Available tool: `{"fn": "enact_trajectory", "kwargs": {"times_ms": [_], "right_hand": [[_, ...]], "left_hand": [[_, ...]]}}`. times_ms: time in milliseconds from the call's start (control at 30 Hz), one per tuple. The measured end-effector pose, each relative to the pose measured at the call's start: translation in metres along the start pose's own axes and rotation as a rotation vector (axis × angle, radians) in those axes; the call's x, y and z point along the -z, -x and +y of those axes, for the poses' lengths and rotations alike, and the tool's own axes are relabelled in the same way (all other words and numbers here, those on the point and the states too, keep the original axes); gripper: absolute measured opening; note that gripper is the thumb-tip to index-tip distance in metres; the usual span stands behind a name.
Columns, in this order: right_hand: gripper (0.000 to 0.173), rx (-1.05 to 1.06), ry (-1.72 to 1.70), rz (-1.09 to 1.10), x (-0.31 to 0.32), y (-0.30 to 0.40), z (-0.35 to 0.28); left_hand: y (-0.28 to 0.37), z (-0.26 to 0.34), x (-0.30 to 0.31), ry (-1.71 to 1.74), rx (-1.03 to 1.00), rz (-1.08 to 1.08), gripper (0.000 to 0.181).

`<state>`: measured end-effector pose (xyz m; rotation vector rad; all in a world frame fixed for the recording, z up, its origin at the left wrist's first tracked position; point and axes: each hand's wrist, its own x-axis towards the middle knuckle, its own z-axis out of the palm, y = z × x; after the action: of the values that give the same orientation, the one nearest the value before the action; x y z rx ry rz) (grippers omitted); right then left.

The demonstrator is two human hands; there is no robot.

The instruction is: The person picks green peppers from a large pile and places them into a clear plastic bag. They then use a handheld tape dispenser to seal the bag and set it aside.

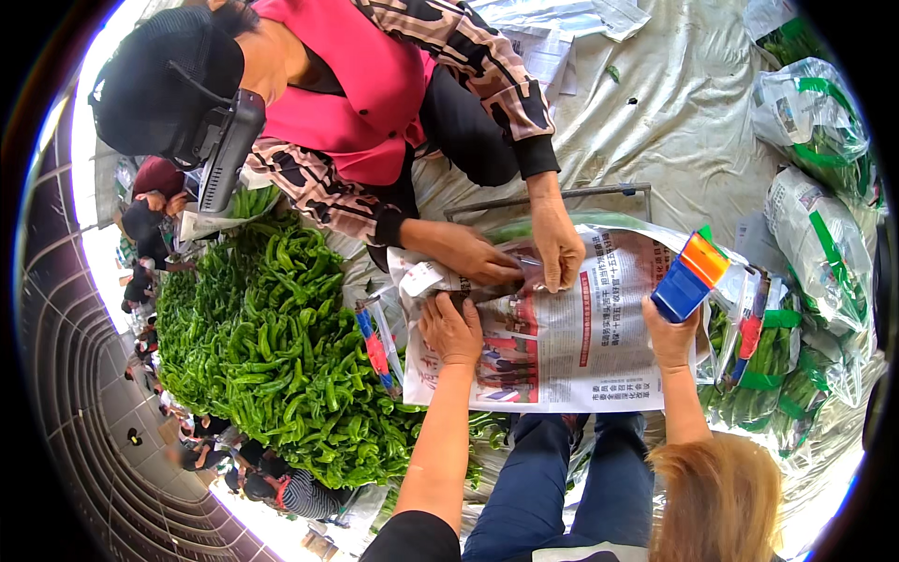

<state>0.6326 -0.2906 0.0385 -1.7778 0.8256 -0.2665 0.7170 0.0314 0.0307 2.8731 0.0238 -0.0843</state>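
Note:
My left hand (pixel 453 330) lies on the left part of a printed newspaper sheet (pixel 625 351), fingers somewhat spread and pressing down. In my right hand (pixel 671 334) is a blue and orange tape dispenser (pixel 688 277) with green tape at its top end, held over the sheet's right side. Under the newspaper is clear plastic film (pixel 632 223); what it covers is mostly hidden. Across from me, a co-worker's two hands (pixel 558 246) are at the paper's far part, close to my left hand. A dark patch shows between them, its nature unclear.
Loose green peppers (pixel 302 379) form a large heap at left. At right lie several plastic-and-newspaper bundles of green vegetables (pixel 818 246) with green tape. A metal frame (pixel 548 199) with red-and-blue wrapped side bars (pixel 376 344) surrounds the package. The co-worker in a pink vest (pixel 344 133) squats opposite.

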Motion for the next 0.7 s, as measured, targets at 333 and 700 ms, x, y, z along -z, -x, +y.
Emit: {"fn": "enact_trajectory", "kwargs": {"times_ms": [333,700], "right_hand": [[0.042,-0.039,0.030,-0.086,0.004,0.003,0.007],[0.035,0.008,0.061,-0.166,0.025,0.004,-0.047]], "left_hand": [[0.000,-0.013,-0.016,0.062,-0.076,-0.095,0.056],[0.078,0.098,0.050,0.160,-0.575,-0.380,0.094]]}}
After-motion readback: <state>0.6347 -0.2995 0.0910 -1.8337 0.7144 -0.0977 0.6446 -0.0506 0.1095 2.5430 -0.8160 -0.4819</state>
